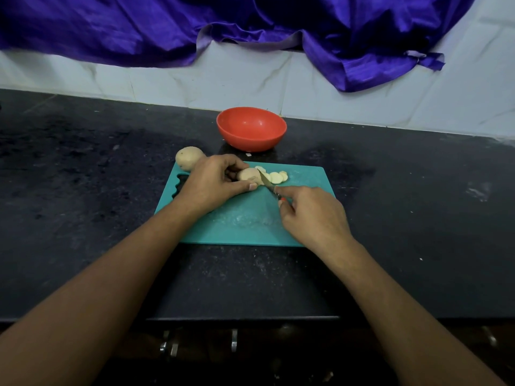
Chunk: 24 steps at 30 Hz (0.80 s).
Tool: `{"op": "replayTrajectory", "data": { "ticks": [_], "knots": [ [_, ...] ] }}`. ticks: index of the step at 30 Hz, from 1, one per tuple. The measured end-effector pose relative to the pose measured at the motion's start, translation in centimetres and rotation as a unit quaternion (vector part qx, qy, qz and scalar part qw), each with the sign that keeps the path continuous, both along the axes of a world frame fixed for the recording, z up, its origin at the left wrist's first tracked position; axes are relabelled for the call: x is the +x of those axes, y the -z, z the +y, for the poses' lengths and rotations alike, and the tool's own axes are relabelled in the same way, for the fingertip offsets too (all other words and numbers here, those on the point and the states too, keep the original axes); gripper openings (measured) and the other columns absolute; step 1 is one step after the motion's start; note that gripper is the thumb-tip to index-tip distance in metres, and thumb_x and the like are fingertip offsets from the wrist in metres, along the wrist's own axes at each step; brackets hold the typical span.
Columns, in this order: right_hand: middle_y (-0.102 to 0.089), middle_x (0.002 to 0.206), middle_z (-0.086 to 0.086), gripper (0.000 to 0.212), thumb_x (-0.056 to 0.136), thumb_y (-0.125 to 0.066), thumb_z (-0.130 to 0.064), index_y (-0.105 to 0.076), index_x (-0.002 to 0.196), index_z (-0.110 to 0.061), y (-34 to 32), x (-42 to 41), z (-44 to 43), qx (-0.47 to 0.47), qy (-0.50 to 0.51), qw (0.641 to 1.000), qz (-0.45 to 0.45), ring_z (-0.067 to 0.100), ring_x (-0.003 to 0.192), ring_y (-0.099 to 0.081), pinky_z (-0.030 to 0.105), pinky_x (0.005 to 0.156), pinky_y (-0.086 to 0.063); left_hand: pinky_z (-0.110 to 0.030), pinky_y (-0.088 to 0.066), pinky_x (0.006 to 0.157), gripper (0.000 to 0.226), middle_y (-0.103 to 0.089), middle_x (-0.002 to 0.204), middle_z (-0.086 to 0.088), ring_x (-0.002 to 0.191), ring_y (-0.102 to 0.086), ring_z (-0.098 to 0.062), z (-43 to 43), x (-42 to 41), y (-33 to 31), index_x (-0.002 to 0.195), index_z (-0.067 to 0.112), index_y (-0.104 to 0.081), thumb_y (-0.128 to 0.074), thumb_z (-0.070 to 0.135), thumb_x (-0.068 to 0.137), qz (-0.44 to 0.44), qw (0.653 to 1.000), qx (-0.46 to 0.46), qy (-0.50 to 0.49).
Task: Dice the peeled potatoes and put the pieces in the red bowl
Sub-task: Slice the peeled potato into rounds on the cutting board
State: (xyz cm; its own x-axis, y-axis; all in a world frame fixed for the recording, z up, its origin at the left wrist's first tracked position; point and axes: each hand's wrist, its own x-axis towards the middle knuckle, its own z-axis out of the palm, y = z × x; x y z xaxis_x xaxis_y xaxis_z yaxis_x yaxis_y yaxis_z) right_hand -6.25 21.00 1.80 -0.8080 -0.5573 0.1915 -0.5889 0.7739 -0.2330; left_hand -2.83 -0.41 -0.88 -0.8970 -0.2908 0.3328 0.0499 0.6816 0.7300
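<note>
- The left hand [214, 182] curls its fingers and thumb round 1 peeled potato [249, 174], holding it down on the teal cutting board [306, 179]
- The right hand [312, 215] grips the handle of a small knife [266, 181]; the blade is angled into the cut end of the potato
- A few round slices [276, 177] lie overlapped on the board, just to the right of the blade
- A 2nd potato [189, 157], whole, sits at the board's far left corner, just behind the left hand
- The red bowl [250, 129] stands on the dark counter [418, 204] beyond the board, apart from it
- A purple cloth [362, 37] hangs over the tiled wall [195, 79] behind
</note>
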Motion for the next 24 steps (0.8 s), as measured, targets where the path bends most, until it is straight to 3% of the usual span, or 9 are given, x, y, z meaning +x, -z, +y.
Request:
{"op": "replayTrajectory", "data": {
  "ticks": [8, 13, 17, 22, 24],
  "knots": [
    [-0.048, 0.056, -0.009, 0.04, 0.101, -0.052, -0.033, -0.06, 0.139, -0.04, 0.0, -0.5, 0.3, -0.034, -0.005, 0.999, -0.023, 0.009, 0.056, -0.049, 0.029, 0.055, -0.039, -0.012, -0.053, 0.074, 0.037, -0.072, 0.092, 0.014, 0.085, -0.068, -0.002, -0.2, 0.0, 0.1, 0.108, 0.024, -0.074, -0.09, 0.031, 0.076, -0.005, 1.0, 0.023, 0.002],
    [-0.047, 0.062, -0.009, 0.039, 0.101, -0.051, -0.036, -0.06, 0.138, -0.04, 0.1, -0.4, -1.3, -0.058, -0.015, 0.998, -0.023, 0.016, 0.07, -0.053, 0.031, 0.062, -0.039, -0.014, -0.055, 0.075, 0.035, -0.072, 0.091, 0.015, 0.083, -0.068, -0.001, -0.1, 0.1, -0.1, 0.106, 0.025, -0.073, -0.09, 0.029, 0.076, -0.001, 1.0, 0.021, 0.005],
    [-0.069, 0.09, -0.003, 0.04, 0.101, -0.049, -0.035, -0.059, 0.139, -0.043, 0.0, -0.7, -2.0, -0.028, -0.017, 0.999, -0.03, 0.023, 0.092, -0.064, 0.032, 0.067, -0.041, -0.011, -0.053, 0.072, 0.035, -0.073, 0.092, 0.015, 0.084, -0.068, 0.003, -0.2, 0.1, 0.0, 0.106, 0.025, -0.073, -0.091, 0.028, 0.076, 0.001, 1.0, 0.028, 0.011],
    [-0.066, 0.09, -0.004, 0.04, 0.102, -0.048, -0.036, -0.056, 0.141, -0.044, 0.0, -0.7, -2.1, -0.005, -0.022, 1.0, -0.017, 0.018, 0.081, -0.057, 0.032, 0.066, -0.039, -0.011, -0.053, 0.073, 0.035, -0.073, 0.092, 0.014, 0.084, -0.068, 0.004, -0.2, 0.1, 0.0, 0.106, 0.026, -0.073, -0.09, 0.029, 0.076, -0.002, 0.999, 0.03, 0.012],
    [-0.067, 0.098, -0.003, 0.041, 0.103, -0.047, -0.036, -0.056, 0.141, -0.045, -0.1, -0.6, -2.0, 0.013, -0.027, 1.0, 0.004, 0.02, 0.088, -0.06, 0.032, 0.066, -0.038, -0.011, -0.053, 0.073, 0.035, -0.073, 0.092, 0.013, 0.084, -0.067, 0.004, -0.2, 0.1, 0.0, 0.107, 0.024, -0.073, -0.09, 0.029, 0.076, -0.003, 1.0, 0.029, 0.01]
  ]
}}
